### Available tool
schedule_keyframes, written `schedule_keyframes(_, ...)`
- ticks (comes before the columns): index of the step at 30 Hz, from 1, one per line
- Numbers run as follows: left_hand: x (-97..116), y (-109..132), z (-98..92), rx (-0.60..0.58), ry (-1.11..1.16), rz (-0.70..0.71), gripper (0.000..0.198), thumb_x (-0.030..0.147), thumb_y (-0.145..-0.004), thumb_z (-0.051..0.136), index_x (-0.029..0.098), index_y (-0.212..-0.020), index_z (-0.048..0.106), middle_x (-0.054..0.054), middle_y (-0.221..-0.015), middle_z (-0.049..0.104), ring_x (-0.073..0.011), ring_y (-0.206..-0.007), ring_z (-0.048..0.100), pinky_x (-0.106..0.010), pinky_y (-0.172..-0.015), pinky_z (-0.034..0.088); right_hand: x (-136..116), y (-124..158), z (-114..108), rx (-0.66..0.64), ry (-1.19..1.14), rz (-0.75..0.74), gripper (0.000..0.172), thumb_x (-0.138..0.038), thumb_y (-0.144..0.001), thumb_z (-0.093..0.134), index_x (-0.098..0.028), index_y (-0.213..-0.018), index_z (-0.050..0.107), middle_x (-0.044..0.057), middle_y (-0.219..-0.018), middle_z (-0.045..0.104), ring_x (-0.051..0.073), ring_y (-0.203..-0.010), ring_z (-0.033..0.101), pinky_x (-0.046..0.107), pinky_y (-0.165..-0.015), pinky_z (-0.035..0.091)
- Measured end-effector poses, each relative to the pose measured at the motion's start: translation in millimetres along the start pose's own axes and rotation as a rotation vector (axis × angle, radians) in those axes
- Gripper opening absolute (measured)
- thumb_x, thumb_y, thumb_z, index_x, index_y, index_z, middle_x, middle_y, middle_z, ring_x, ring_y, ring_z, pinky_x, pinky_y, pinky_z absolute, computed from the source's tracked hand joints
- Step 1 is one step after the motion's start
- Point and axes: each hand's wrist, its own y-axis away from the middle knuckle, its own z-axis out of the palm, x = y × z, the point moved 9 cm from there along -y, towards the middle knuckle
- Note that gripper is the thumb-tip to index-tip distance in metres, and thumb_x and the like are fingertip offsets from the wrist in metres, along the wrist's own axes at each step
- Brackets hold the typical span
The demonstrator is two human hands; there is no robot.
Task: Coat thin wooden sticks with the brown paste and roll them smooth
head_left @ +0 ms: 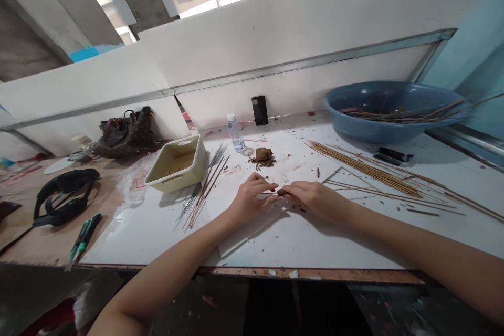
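Over the near middle of the white board, my two hands work close together. My left hand (252, 197) pinches one end of a thin stick, with a dab of brown at its fingertips. My right hand (311, 199) has its fingers closed on a small brown clay lump (281, 192), which seems to sit on that stick; its fingertips are partly hidden. Beyond them a larger brown clay lump (263, 154) rests among small rolled pieces. Brown crumbs lie around both hands.
Thin sticks (366, 168) lie to the right, below a blue basin (370, 128) of more sticks. To the left are a yellow tub (169, 182), metal wires, cutters (84, 236) and headphones (43, 199). A water bottle (236, 136) and phone (260, 110) stand at the back.
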Motion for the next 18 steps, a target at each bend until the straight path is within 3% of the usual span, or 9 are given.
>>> schedule_keyframes(5, -5, 1, 0.0, -0.024, 0.023, -0.045, 0.015, 0.036, -0.106, 0.078, 0.025, -0.108, 0.089, -0.008, -0.086, 0.084, -0.0236, -0.085, 0.071, -0.036, -0.077, 0.064, 3, 1, 7, -0.027, 0.063, -0.013, 0.02, -0.022, -0.116, 0.055, -0.019, -0.132, 0.067, 0.011, -0.103, 0.077, 0.026, -0.088, 0.076, 0.039, -0.078, 0.064)
schedule_keyframes(10, -2, 1, 1.1, -0.004, 0.027, -0.052, 0.015, 0.033, -0.107, 0.078, 0.024, -0.104, 0.09, -0.007, -0.078, 0.081, -0.0225, -0.08, 0.067, -0.033, -0.069, 0.059, -1, 1, 3, 0.032, 0.093, -0.041, 0.031, -0.035, -0.116, 0.06, -0.019, -0.142, 0.062, 0.014, -0.116, 0.079, 0.028, -0.097, 0.079, 0.04, -0.077, 0.065)
schedule_keyframes(13, 0, 1, 4.6, -0.022, 0.006, -0.044, 0.016, 0.032, -0.107, 0.077, 0.023, -0.103, 0.088, -0.007, -0.079, 0.081, -0.0225, -0.082, 0.068, -0.034, -0.073, 0.06, -2, 2, 2, 0.026, 0.097, -0.031, 0.021, -0.029, -0.117, 0.055, -0.02, -0.134, 0.065, 0.01, -0.108, 0.079, 0.024, -0.088, 0.078, 0.035, -0.071, 0.062)
schedule_keyframes(18, 1, 1, 6.0, -0.033, -0.008, -0.031, 0.014, 0.032, -0.108, 0.076, 0.023, -0.105, 0.087, -0.007, -0.081, 0.081, -0.0233, -0.083, 0.069, -0.035, -0.073, 0.061, -9, 1, -3, 0.021, 0.111, -0.049, 0.018, -0.022, -0.117, 0.052, -0.019, -0.131, 0.064, 0.01, -0.107, 0.078, 0.023, -0.091, 0.078, 0.035, -0.073, 0.062)
